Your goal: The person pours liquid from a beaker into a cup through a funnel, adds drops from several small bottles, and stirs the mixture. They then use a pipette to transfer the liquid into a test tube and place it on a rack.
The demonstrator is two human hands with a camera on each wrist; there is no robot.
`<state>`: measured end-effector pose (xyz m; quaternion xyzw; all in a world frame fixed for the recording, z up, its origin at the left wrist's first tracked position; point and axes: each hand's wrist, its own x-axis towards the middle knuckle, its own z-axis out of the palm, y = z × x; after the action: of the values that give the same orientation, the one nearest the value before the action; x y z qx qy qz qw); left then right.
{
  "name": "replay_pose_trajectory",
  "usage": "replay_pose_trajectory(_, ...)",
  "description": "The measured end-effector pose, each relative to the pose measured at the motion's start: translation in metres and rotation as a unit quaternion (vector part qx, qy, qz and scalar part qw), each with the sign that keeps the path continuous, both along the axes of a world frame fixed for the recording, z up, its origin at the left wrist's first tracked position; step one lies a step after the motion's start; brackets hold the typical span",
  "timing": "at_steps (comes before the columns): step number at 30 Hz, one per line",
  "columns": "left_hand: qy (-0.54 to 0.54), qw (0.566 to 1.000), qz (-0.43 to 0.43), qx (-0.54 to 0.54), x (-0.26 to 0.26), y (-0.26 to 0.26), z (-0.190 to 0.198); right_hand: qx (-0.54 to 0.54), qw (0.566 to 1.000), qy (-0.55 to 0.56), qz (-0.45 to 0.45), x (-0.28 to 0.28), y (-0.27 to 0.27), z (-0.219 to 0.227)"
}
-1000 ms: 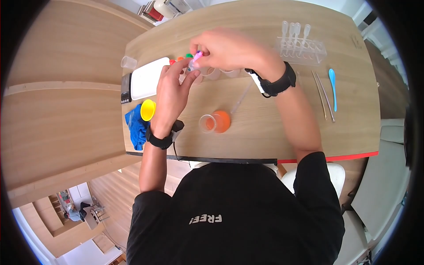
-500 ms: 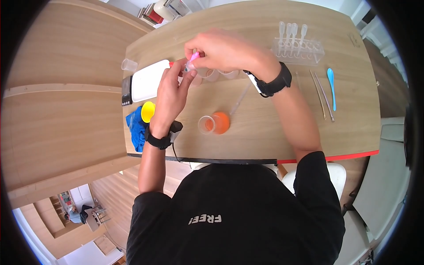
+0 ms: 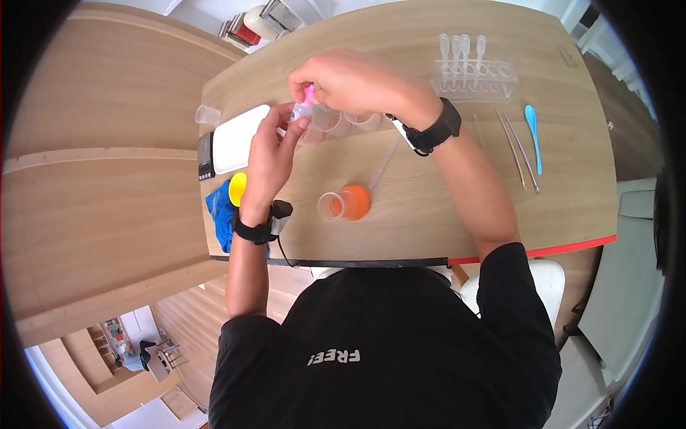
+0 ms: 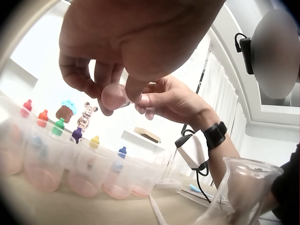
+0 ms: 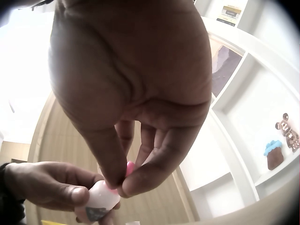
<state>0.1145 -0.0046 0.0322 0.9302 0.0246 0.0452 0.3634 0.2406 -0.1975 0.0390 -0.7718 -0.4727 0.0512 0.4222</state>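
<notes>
My left hand (image 3: 271, 157) grips a small translucent bottle (image 3: 301, 111) between thumb and fingers, above the cups. At its top, my right hand (image 3: 364, 82) pinches the pink cap (image 3: 309, 93). The right wrist view shows thumb and forefinger on the pink cap (image 5: 130, 167) and the pale bottle (image 5: 101, 199) with a dark label in the left hand (image 5: 47, 185). Several clear cups (image 4: 84, 180) with pinkish bottoms stand in a row below the hands, with coloured bottle caps showing behind them. Whether the cap is loose from the bottle, I cannot tell.
A flask of orange liquid (image 3: 356, 202) stands near the front. Left are a white tray (image 3: 239, 143), scale (image 3: 206, 156), yellow cup (image 3: 237, 190), blue cloth (image 3: 220, 214) and clear cup (image 3: 208, 115). Right are a rack with droppers (image 3: 475, 84), thin rods (image 3: 511, 146) and blue spoon (image 3: 533, 136).
Both hands have shifted slightly left and down in the head view, keeping hold of the bottle and cap. More of the bottle shows between them. The head view has shifted a little.
</notes>
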Motion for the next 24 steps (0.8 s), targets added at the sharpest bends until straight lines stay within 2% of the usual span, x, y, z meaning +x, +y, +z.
replay_pose_trajectory(2,0.003,0.995,-0.031,-0.1,0.002,0.009,-0.01,0.024,1.0,-0.009,0.011,0.002,-0.001,-0.001)
replay_pose_trajectory(6,0.016,0.996,-0.042,-0.076,-0.002,0.015,-0.016,0.027,1.0,0.006,-0.003,0.005,-0.006,0.001)
replay_pose_trajectory(8,-0.013,0.998,-0.023,0.052,-0.004,0.011,-0.014,0.028,0.999,0.008,-0.026,0.007,-0.006,0.004)
replay_pose_trajectory(9,-0.015,0.998,-0.022,0.054,-0.003,0.01,-0.013,0.03,0.999,0.006,-0.025,0.007,-0.005,0.004)
replay_pose_trajectory(11,-0.087,0.98,-0.044,0.175,-0.003,0.006,-0.012,0.032,0.998,-0.02,-0.044,0.006,-0.007,0.005)
replay_pose_trajectory(12,-0.087,0.98,-0.045,0.175,-0.001,0.006,-0.011,0.033,0.998,-0.02,-0.046,0.006,-0.008,0.006)
replay_pose_trajectory(14,-0.086,0.962,-0.067,0.249,0.0,0.004,-0.01,0.045,0.998,-0.024,-0.046,0.003,-0.013,0.01)
replay_pose_trajectory(24,-0.094,0.946,-0.076,0.302,0.009,-0.001,-0.013,0.04,0.994,-0.045,-0.086,0.002,-0.022,0.021)
